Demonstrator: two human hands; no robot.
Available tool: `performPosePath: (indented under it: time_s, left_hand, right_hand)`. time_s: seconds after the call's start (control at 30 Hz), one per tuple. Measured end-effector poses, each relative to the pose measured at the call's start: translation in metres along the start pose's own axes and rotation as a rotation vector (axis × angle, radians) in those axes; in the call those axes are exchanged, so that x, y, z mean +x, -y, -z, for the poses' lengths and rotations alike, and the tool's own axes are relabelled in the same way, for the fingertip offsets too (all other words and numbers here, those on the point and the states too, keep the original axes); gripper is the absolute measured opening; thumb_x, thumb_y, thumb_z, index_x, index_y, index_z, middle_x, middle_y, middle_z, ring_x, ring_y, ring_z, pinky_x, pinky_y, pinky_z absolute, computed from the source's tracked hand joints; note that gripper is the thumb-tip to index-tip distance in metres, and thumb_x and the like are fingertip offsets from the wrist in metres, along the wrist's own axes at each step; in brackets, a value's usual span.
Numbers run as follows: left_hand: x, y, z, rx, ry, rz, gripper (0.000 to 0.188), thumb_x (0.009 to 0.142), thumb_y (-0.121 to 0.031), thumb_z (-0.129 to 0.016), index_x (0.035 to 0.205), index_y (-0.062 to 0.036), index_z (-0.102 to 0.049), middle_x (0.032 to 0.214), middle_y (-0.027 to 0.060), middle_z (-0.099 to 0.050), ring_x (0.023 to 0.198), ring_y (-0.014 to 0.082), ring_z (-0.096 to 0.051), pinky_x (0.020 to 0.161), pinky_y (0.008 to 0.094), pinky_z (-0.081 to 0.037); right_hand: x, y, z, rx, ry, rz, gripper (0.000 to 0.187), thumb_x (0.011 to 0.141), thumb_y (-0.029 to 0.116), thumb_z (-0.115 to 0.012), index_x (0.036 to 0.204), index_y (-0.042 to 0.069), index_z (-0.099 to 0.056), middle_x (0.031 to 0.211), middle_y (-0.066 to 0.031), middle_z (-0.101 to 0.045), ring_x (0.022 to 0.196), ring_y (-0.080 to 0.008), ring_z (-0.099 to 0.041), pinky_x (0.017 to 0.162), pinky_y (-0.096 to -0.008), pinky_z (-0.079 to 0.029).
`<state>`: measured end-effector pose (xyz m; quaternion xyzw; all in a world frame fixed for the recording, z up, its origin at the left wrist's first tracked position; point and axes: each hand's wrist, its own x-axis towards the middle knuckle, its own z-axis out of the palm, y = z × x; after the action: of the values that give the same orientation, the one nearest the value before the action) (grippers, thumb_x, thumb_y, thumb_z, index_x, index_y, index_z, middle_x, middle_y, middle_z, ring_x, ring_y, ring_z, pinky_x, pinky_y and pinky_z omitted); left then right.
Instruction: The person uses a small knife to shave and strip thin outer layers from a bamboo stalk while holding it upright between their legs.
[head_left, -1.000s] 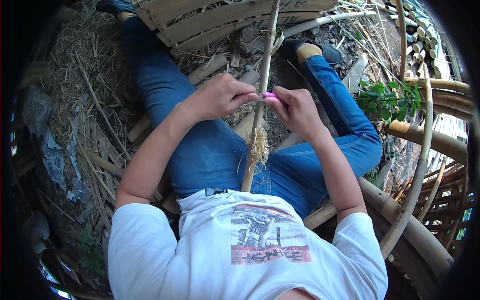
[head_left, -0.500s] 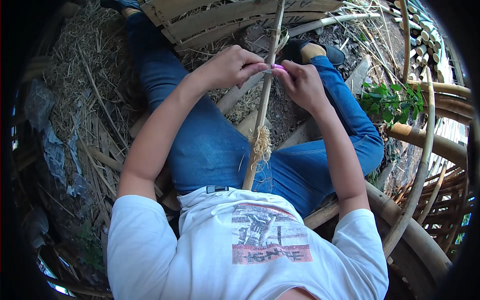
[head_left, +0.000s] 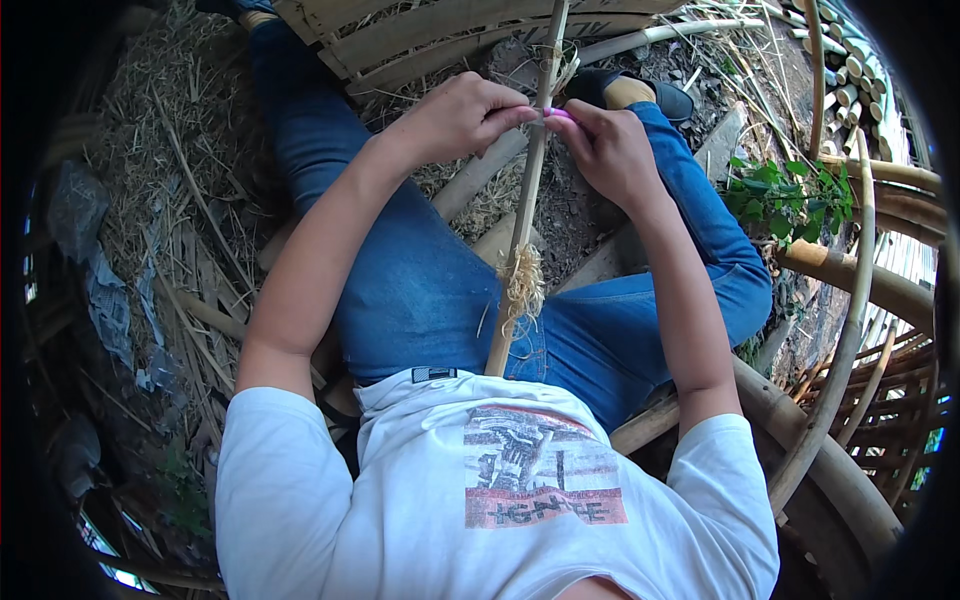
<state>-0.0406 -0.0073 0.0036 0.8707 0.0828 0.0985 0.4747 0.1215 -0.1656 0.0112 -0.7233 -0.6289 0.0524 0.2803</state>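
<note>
A long, squared bamboo stick (head_left: 529, 195) slants up from my waist between my legs, its near end against my belt line. Across its upper part lies a small knife with a pink handle (head_left: 557, 113); its short pale blade is mostly hidden. My right hand (head_left: 608, 145) is closed around the handle, just right of the stick. From the other side, my left hand (head_left: 470, 115) pinches the blade's far end, thumb against fingers. Curled shavings (head_left: 524, 285) cling to the stick lower down, and a few more stand out (head_left: 568, 72) beyond my hands.
Wooden slats (head_left: 430, 45) stand beyond my legs. Cut bamboo tubes (head_left: 850, 85) are stacked at the far right. A leafy green plant (head_left: 790, 195) and thick bamboo poles (head_left: 860, 280) lie right of my knee. Straw and plastic scraps (head_left: 105, 300) litter the left ground.
Both hands have slid a little farther up the stick, away from my body, with the knife still across it. The stick has hardly moved.
</note>
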Motion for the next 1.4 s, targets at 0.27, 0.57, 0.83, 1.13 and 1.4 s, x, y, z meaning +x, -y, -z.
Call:
performPosePath:
  time_s: [0.27,0.57,0.83,1.13,1.4]
  left_hand:
    - [-0.03,-0.012,-0.008,0.104,0.051,-0.166,0.02,0.097,-0.02,-0.06,0.091,-0.0024,-0.068,0.055,0.0091,-0.054,0.046,0.0186,-0.051,0.05,0.0332,-0.042]
    - [0.0,0.001,0.001,-0.017,0.034,0.021,0.025,0.099,-0.023,-0.057,0.093,-0.0023,-0.069,0.052,0.0058,-0.054,0.049,0.0135,-0.057,0.051,0.0297,-0.047]
    - [-0.044,-0.018,-0.016,-0.02,0.054,-0.069,0.027,0.099,-0.022,-0.058,0.082,-0.001,-0.063,0.051,0.0077,-0.053,0.047,0.0172,-0.055,0.05,0.0331,-0.043]
    - [0.004,0.003,0.001,-0.046,0.035,0.055,0.027,0.1,-0.023,-0.057,0.087,-0.0016,-0.066,0.05,0.0038,-0.054,0.047,0.0124,-0.057,0.049,0.0292,-0.045]
    - [-0.026,-0.007,-0.013,-0.026,0.073,-0.107,0.024,0.099,-0.021,-0.057,0.09,-0.0019,-0.068,0.051,0.0058,-0.055,0.047,0.0138,-0.057,0.048,0.0309,-0.043]
  right_hand:
    - [-0.034,0.029,0.004,0.113,0.034,-0.037,0.027,0.089,0.031,-0.068,0.079,0.007,-0.063,0.058,-0.0151,-0.056,0.056,-0.0362,-0.059,0.051,-0.0433,-0.045]
    - [-0.003,0.004,0.0,0.094,0.031,-0.064,0.028,0.091,0.032,-0.066,0.08,0.007,-0.064,0.059,-0.0164,-0.057,0.057,-0.0374,-0.06,0.052,-0.0444,-0.045]
    - [-0.039,0.029,0.007,0.049,0.079,0.025,0.029,0.091,0.036,-0.066,0.08,0.01,-0.063,0.058,-0.0136,-0.056,0.057,-0.0352,-0.06,0.051,-0.0442,-0.045]
    - [0.004,0.003,0.003,0.048,0.022,-0.055,0.027,0.091,0.031,-0.066,0.08,0.006,-0.065,0.059,-0.0169,-0.056,0.057,-0.0373,-0.059,0.051,-0.0445,-0.044]
    - [-0.026,0.022,0.01,0.037,0.071,-0.014,0.028,0.091,0.033,-0.067,0.079,0.007,-0.065,0.057,-0.0156,-0.056,0.055,-0.0369,-0.058,0.051,-0.044,-0.044]
